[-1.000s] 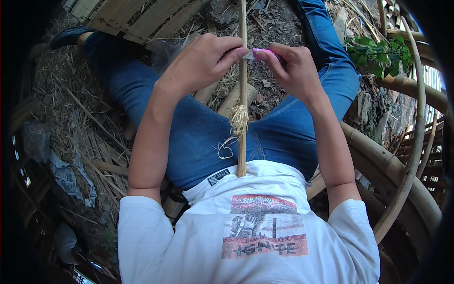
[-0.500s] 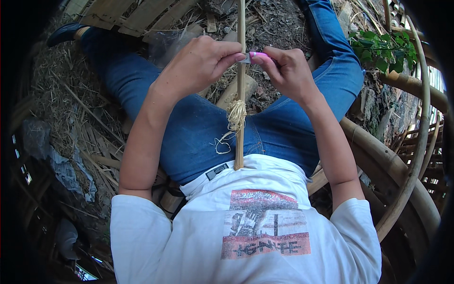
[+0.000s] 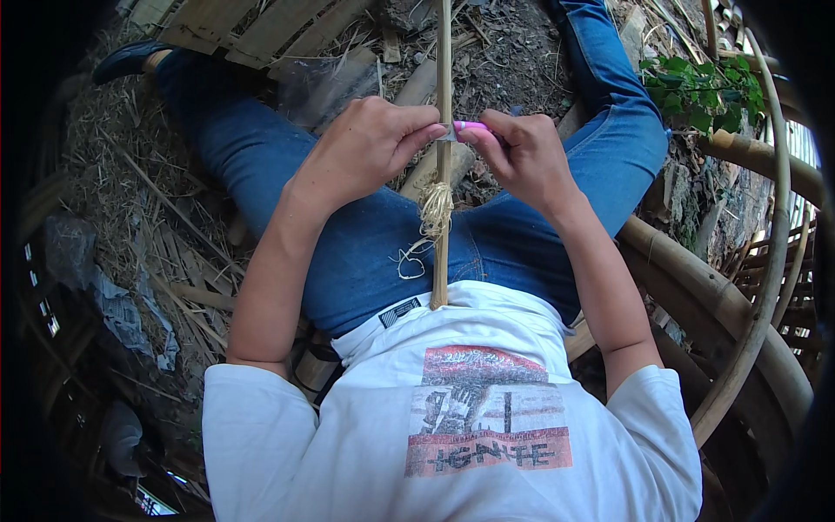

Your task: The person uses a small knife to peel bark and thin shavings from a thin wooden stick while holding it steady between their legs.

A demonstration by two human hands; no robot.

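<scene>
A long thin bamboo stick [image 3: 443, 252] runs from my waist away between my legs, its near end resting against my white shirt. Across it lies a small knife [image 3: 470, 127] with a pink handle and a short metal blade. My right hand [image 3: 532, 161] is closed around the handle, just right of the stick. On the other side, my left hand [image 3: 361, 148] pinches the blade's far end between thumb and fingers. A bunch of curled pale shavings [image 3: 435, 210] clings to the stick below the blade, with one loose curl hanging over my jeans.
Curved bamboo poles [image 3: 696, 278] stand on the right, beside a green leafy plant [image 3: 703, 94]. Wooden slats [image 3: 261, 30] lie at the far left. Dry straw [image 3: 130, 183] and crumpled plastic [image 3: 122, 309] cover the ground at left; clear plastic [image 3: 326, 87] lies beyond my left hand.
Both hands and the knife have drawn nearer to my body along the stick, toward the bunch of shavings. The grip of each hand looks the same.
</scene>
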